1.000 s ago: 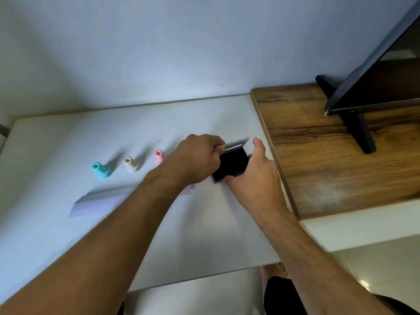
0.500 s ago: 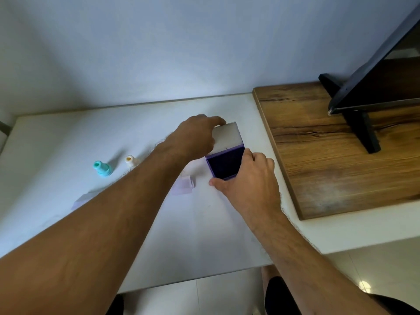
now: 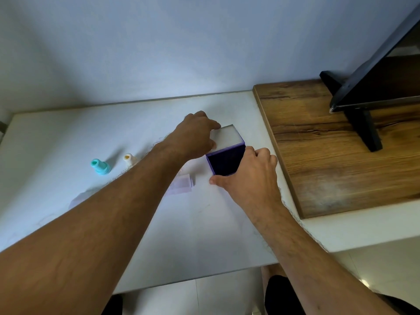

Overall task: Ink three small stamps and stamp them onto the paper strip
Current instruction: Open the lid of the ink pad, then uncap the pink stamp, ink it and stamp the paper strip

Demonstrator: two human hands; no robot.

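Since the earlier frames, the lid (image 3: 226, 137) of the ink pad (image 3: 223, 164) has swung from nearly upright to fully folded back, and it now lies flat on the far side of the base. The dark inked surface faces up and is fully exposed, which is the condition required before any stamp can be loaded.

The left hand (image 3: 195, 135) rests on the left edge of the lid with fingers together and curled over it, pressing it down (probably to stop the hinge from springing shut). The right hand (image 3: 247, 176) clamps the base of the pad: thumb against the near-left corner, fingers over the right edge. This grip keeps the base from sliding on the smooth white table (image 3: 68, 137) while the lid is worked.

Just left of the pad, one end of the paper strip (image 3: 180, 186) shows on the near side of the left forearm; a faint pale patch farther left is likely its other end, and the middle is hidden under the arm. Farther left stand the teal stamp (image 3: 100, 166) and the cream stamp (image 3: 129, 158), upright, apart from each other and untouched. A third stamp cannot be seen; the forearm may cover it.

A wooden board (image 3: 329, 155) adjoins the table on the right and carries a dark monitor stand (image 3: 361, 123), well clear of the work.

Judgement: opening is essentially complete; no stamp has yet been inked.
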